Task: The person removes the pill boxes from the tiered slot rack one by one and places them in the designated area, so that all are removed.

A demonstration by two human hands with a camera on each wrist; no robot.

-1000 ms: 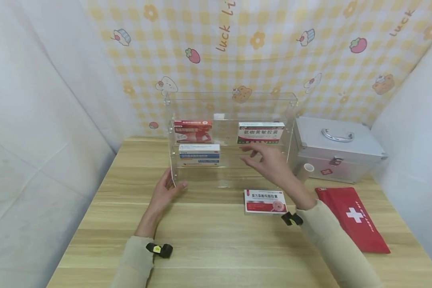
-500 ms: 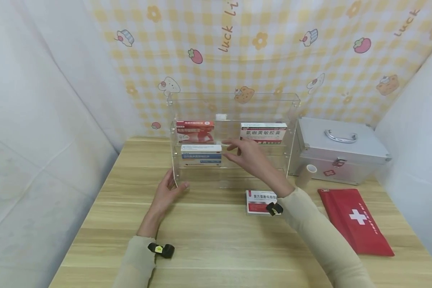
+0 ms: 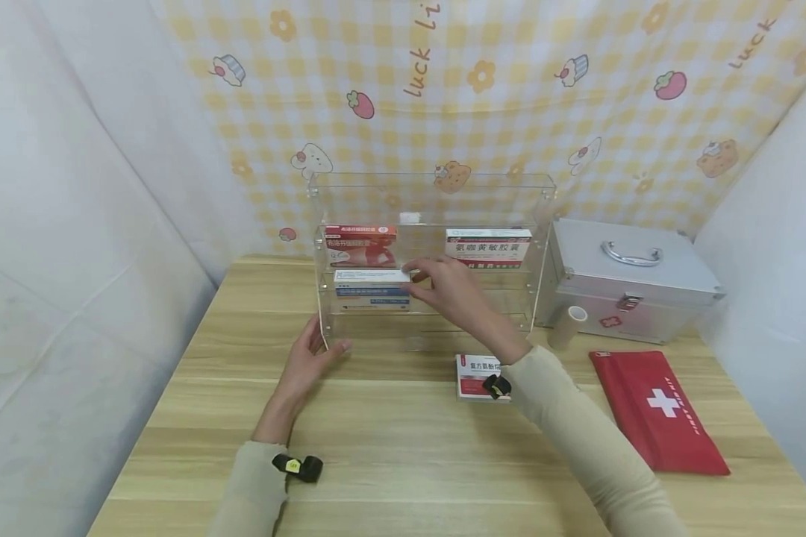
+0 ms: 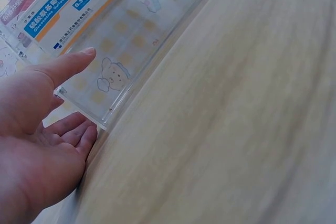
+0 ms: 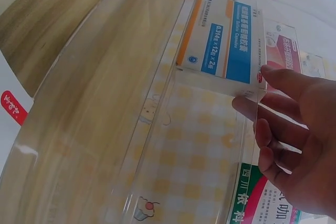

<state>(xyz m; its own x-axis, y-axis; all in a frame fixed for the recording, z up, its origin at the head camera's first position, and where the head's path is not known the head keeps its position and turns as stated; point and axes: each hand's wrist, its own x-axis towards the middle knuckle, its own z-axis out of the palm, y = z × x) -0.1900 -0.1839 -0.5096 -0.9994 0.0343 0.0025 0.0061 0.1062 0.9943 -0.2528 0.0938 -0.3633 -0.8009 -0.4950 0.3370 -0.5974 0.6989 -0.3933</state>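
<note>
A clear acrylic rack [image 3: 436, 324] stands on the table. My left hand [image 3: 309, 359] holds its lower left side, thumb in front and fingers curled at the outer side; in the left wrist view the thumb [image 4: 73, 65] crosses the side edge. On the lower shelf stands a blue and white medicine box [image 3: 372, 292], labelled Glucosamine Sulfate Capsules. My right hand [image 3: 451, 292] pinches its upper right corner between thumb and index finger; the right wrist view shows the other fingers [image 5: 275, 161] bent and free. A red medicine box [image 3: 361, 247] and a white-red-green one [image 3: 489, 250] stand above.
A white and red medicine box [image 3: 473, 373] lies on the table before the rack, partly under my right wrist. At right are a silver case [image 3: 634, 280] with a handle, a tan roll [image 3: 567, 328] and a red first aid pouch [image 3: 658, 410].
My right hand has moved left from in front of the white-red-green box to the end of the blue and white box and taken hold of its corner. The left hand has stayed put.
</note>
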